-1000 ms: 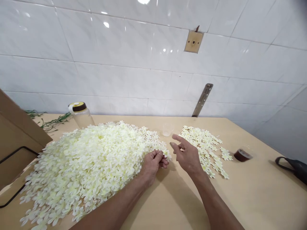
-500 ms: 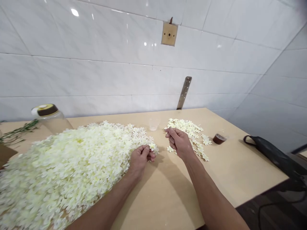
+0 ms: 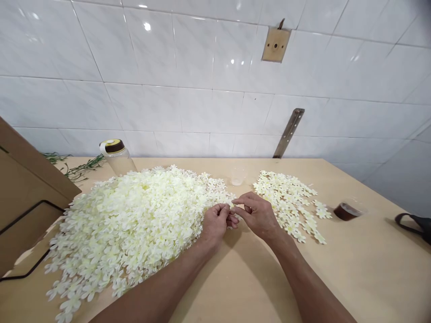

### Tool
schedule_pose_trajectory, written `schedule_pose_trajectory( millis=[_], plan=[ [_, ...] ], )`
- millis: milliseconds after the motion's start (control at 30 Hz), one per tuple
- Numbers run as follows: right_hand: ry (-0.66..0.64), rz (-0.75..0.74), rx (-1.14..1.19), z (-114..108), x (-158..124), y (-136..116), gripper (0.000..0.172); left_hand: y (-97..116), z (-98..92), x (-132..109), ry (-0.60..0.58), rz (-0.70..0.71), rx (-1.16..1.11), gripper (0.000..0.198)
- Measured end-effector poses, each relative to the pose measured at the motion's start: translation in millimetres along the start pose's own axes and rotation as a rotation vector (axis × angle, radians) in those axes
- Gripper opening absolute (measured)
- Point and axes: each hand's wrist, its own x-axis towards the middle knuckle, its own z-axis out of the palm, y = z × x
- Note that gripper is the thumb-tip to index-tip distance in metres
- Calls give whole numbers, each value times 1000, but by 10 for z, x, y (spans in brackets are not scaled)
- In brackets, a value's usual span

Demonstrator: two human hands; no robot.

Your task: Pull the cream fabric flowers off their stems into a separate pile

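My left hand is closed in a pinch at the right edge of a large heap of pale yellow-white artificial flowers. A small flower is between its fingertips, mostly covered now by the fingers. Meeting those fingertips from the right, my right hand has its thumb and forefinger curled close together. Whatever lies between them is too small to make out. Behind my right hand, a smaller spread of the same flowers lies flat on the table. Just beyond both hands stands a small clear plastic cup.
A clear cup of dark liquid stands at the right, near a black strap. On the left are a bottle with a brown and yellow lid, green stems and a cardboard box. A tiled wall bounds the table's back.
My right hand has moved left from beside the smaller flower spread to my left fingertips. The view has turned left, bringing the box into sight. My left hand keeps its pinch.
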Motion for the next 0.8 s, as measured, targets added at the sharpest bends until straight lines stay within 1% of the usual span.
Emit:
schedule_pose_trajectory(
  millis=[100, 233, 500, 667, 800],
  plan=[
    [-15, 27, 36, 19, -10, 30, 20, 4, 6, -18, -7, -5, -27, 31],
    [-18, 87, 49, 33, -10, 9, 20, 34, -1, -31, -14, -19, -66, 32],
    [-24, 188, 44, 33, -8, -42, 27, 64, 3, -43, 4, 6, -33, 33],
    [-18, 243, -16, 41, -6, -51, 32, 43, 1, -36, -9, -16, -40, 33],
    [-6, 218, -65, 75, -12, -56, 34, 25, 1, -29, -14, -38, -99, 36]
  ],
)
